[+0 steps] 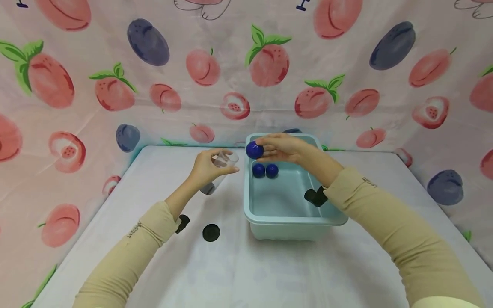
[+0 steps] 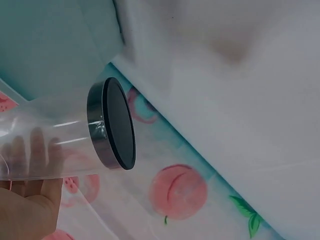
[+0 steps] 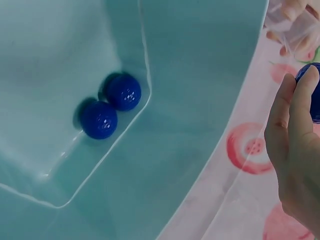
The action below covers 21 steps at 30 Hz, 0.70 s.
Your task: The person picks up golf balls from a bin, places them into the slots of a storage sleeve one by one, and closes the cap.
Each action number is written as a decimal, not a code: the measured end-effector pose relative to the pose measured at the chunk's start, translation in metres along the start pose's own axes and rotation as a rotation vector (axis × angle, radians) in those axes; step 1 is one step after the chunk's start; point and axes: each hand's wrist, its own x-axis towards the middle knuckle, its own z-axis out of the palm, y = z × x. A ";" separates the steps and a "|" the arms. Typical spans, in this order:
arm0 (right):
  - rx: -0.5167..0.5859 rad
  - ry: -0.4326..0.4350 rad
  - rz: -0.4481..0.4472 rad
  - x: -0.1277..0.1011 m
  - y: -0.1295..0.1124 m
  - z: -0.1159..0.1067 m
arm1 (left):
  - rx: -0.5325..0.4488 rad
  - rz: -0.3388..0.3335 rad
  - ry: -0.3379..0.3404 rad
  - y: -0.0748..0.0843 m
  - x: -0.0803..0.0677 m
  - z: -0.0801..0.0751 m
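Note:
My left hand (image 1: 205, 170) grips a clear plastic jar (image 1: 218, 181) tilted above the table, its open mouth toward the blue tub. A black cap-like base (image 2: 119, 124) closes the jar's lower end in the left wrist view. With the fingertips of my right hand (image 1: 283, 147) I pinch a blue golf ball (image 1: 254, 150) over the tub's left rim, a short way right of the jar's mouth. Two more blue golf balls, one on the left (image 1: 258, 170) and one on the right (image 1: 271, 171), lie side by side inside the light-blue tub (image 1: 285, 201).
A round black lid (image 1: 211, 232) lies flat on the white-covered table (image 1: 231, 273), left of the tub. Small black devices sit at both wrists, one by the left sleeve (image 1: 183, 223) and one by the right (image 1: 316, 196). Fruit-printed cloth (image 1: 231, 64) hangs behind the table.

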 end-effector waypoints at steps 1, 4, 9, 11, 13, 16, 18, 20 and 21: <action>-0.002 0.005 -0.001 0.000 0.000 0.002 | -0.003 0.005 -0.008 0.001 0.000 0.001; -0.015 0.007 -0.005 0.002 -0.001 0.006 | 0.008 0.025 -0.028 0.005 0.001 0.002; -0.036 0.001 -0.024 0.004 -0.002 0.013 | 0.024 0.040 -0.047 0.009 0.002 0.003; -0.029 0.001 -0.026 0.006 -0.002 0.016 | 0.026 0.039 -0.051 0.009 0.002 0.003; -0.018 0.005 -0.028 0.006 -0.001 0.018 | 0.016 0.039 -0.058 0.010 0.002 0.003; -0.006 0.011 -0.033 0.007 0.000 0.018 | -0.010 0.042 -0.068 0.011 0.002 0.004; -0.002 0.014 -0.038 0.007 0.000 0.019 | -0.027 0.045 -0.073 0.012 0.002 0.005; -0.002 0.014 -0.043 0.007 0.000 0.019 | -0.034 0.046 -0.075 0.012 0.002 0.006; -0.004 0.015 -0.046 0.007 0.001 0.020 | -0.037 0.044 -0.079 0.012 0.002 0.006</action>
